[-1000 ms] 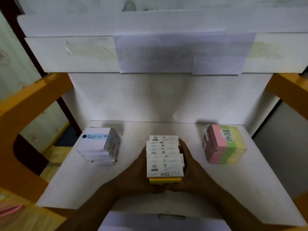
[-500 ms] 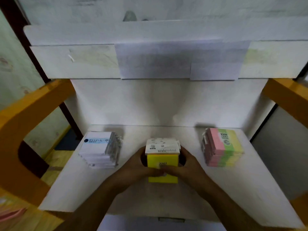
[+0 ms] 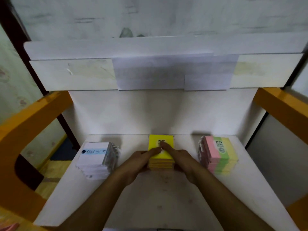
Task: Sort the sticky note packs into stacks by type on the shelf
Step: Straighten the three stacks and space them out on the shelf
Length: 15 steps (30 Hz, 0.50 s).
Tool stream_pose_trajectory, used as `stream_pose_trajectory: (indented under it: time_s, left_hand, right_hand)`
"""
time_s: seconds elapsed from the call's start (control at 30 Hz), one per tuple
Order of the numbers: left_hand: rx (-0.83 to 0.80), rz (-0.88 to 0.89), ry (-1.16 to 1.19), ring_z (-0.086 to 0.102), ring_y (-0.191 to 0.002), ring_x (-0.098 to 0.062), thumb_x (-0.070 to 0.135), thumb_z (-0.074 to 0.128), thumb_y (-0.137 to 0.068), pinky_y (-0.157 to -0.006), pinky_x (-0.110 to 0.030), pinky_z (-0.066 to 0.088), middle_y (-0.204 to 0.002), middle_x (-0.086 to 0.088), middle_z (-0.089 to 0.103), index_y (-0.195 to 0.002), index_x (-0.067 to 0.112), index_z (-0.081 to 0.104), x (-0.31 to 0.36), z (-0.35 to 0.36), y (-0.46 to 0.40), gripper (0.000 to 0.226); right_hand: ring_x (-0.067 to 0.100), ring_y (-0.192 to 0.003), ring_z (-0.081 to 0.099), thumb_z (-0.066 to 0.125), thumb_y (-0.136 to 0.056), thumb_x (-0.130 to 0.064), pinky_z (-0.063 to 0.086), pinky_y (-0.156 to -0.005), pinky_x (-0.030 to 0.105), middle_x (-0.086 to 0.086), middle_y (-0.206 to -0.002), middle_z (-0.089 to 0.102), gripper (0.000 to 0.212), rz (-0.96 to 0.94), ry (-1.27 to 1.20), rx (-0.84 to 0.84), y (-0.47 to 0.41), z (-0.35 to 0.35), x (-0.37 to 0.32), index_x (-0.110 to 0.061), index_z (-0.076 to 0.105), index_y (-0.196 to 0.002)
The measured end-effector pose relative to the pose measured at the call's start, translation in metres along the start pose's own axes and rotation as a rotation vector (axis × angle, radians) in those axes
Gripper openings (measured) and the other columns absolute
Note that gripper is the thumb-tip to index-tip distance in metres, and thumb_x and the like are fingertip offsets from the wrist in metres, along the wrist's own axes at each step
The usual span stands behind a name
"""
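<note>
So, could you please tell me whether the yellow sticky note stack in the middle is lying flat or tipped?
Flat: the yellow sticky note stack rests on the white shelf, label face up, edges level.

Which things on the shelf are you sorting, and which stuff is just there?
Part of the job:
- yellow stack, with the left hand and right hand on it
- white stack
- pink, green and yellow stack
- shelf

Just there:
- paper sheets taped above
- orange frame
</note>
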<state>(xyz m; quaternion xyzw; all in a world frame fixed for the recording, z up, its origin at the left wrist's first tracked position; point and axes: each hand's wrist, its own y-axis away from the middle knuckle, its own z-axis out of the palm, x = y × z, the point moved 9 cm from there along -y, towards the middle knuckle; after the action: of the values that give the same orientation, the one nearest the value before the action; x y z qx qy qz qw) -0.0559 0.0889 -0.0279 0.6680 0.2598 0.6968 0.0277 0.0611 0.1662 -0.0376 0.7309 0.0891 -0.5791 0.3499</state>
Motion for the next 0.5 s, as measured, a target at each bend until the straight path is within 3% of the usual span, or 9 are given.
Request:
stream_pose_trajectory:
  time_s: [0.13,0.23,0.3,0.37,0.43,0.5]
  left_hand:
    - [0.078,-0.026,-0.074,0.072,-0.087,-0.019,0.051,0.066,-0.079,-0.076,-0.028,0.056,-0.094,-0.007,0.076,-0.100,0.011,0.073,-0.003,-0.005,0.000,0.046]
    - [0.164,-0.019,-0.106,0.071,-0.074,-0.013,0.052,0.063,-0.082,-0.071,-0.025,0.055,-0.086,-0.002,0.076,-0.093,0.015,0.073,-0.008,-0.006,0.001,0.040]
    - [0.222,0.049,-0.122,0.070,-0.086,-0.011,0.067,0.058,-0.080,-0.078,-0.025,0.055,-0.101,0.001,0.074,-0.110,0.020,0.068,-0.010,-0.006,0.003,0.056]
    - [0.302,0.119,-0.145,0.059,-0.116,-0.014,0.079,0.052,-0.075,-0.102,-0.034,0.045,-0.130,0.010,0.058,-0.134,0.026,0.050,-0.013,-0.012,0.009,0.079]
    - [0.351,0.222,-0.060,0.048,-0.128,-0.013,0.067,0.046,-0.085,-0.111,-0.035,0.036,-0.139,0.011,0.047,-0.143,0.026,0.038,-0.010,-0.012,0.024,0.072]
    - [0.296,0.300,0.055,0.052,-0.126,-0.010,0.065,0.044,-0.087,-0.112,-0.039,0.037,-0.140,0.006,0.052,-0.142,0.025,0.041,-0.007,-0.001,0.033,0.068]
  right_hand:
    - [0.023,-0.077,0.069,0.066,-0.061,-0.074,0.054,-0.077,0.033,0.011,-0.084,0.074,0.078,0.034,0.031,-0.004,0.003,-0.001,0.006,-0.006,0.073,-0.096]
    - [0.024,-0.072,0.064,0.061,-0.056,-0.084,0.047,-0.069,0.032,0.016,-0.080,0.071,0.091,0.028,0.053,0.019,0.007,0.001,0.007,-0.004,0.073,-0.097]
    - [0.022,-0.076,0.068,0.057,-0.059,-0.085,0.051,-0.072,0.033,0.014,-0.091,0.074,0.088,-0.011,0.025,0.053,0.009,0.001,0.006,-0.009,0.072,-0.101]
    - [0.012,-0.081,0.069,0.059,-0.068,-0.076,0.054,-0.077,0.030,0.001,-0.102,0.074,0.073,-0.102,-0.084,0.106,0.015,-0.001,0.004,-0.017,0.068,-0.110]
    - [0.008,-0.099,0.068,0.062,-0.072,-0.070,0.053,-0.093,0.035,-0.006,-0.117,0.069,0.069,-0.201,-0.197,0.147,0.021,-0.003,0.007,-0.024,0.060,-0.124]
    - [0.005,-0.109,0.064,0.060,-0.086,-0.050,0.051,-0.096,0.032,-0.009,-0.126,0.064,0.052,-0.290,-0.247,0.117,0.030,0.006,0.005,-0.030,0.052,-0.134]
